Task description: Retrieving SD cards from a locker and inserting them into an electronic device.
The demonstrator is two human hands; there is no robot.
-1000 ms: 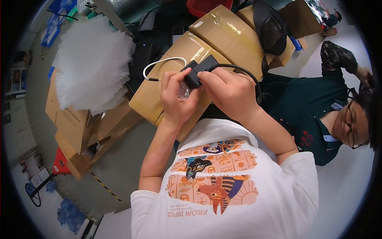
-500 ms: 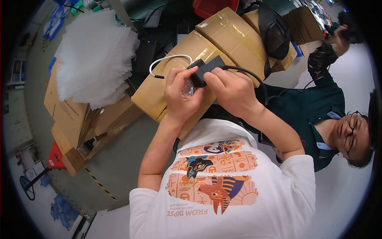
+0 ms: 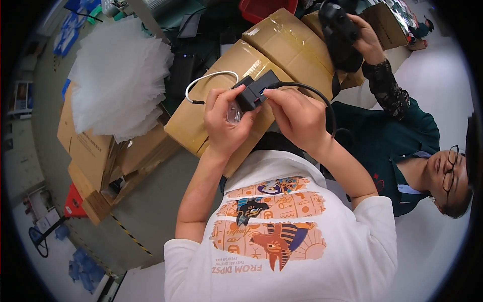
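My left hand is closed round a small black box-shaped device and a clear plastic piece. Against this device sits a second dark block, from which a black cable runs right, over my right hand. A small blue patch shows on the block's near side. There the thumb and fingertips of my right hand are pinched together; what they hold, if anything, is hidden. A white cable with a black end loops out left of the devices.
Taped cardboard boxes lie under and beyond my hands. At left, a stack of translucent sheets rests by folded cardboard. On the right a co-worker in dark green holds up a black object. A red bin stands behind.
My right hand has drawn back slightly from the dark block, uncovering the blue patch. The co-worker's raised hand has come inward to the black object over the boxes.
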